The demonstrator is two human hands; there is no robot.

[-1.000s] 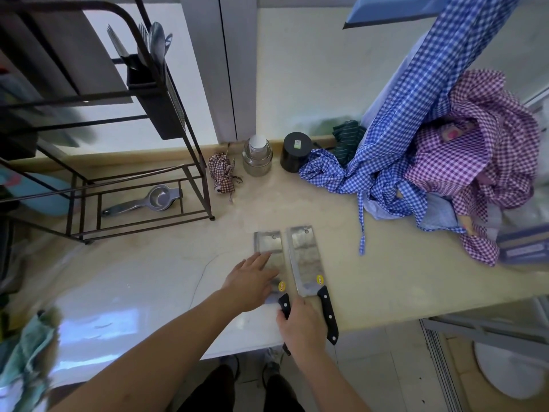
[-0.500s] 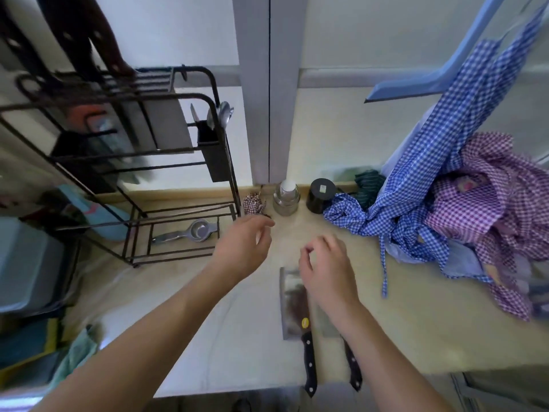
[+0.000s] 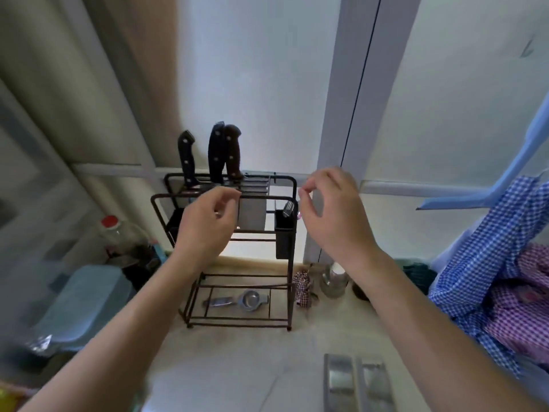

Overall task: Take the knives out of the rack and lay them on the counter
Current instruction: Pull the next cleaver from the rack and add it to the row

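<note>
Counter (image 3: pixel 237 367) supported the rack (image 3: pixel 234 263) at the far side. Three knives (image 3: pixel 219 153) stood in it; two cleavers (image 3: pixel 359 382) lay near. Left hand (image 3: pixel 205 224) and right hand (image 3: pixel 332 209) hovered apart, empty, fingers loosely curled.

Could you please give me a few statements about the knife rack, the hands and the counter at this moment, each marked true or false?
1. Three knife handles stand upright in the top of the rack. True.
2. The left hand is closed in a grip around a knife. False: it is open and holds nothing.
3. Two cleavers lie side by side on the counter. True.
4. The right hand rests flat on the counter. False: it is raised in the air beside the rack, empty.
5. A metal squeezer lies on the rack's bottom shelf. True.
</note>
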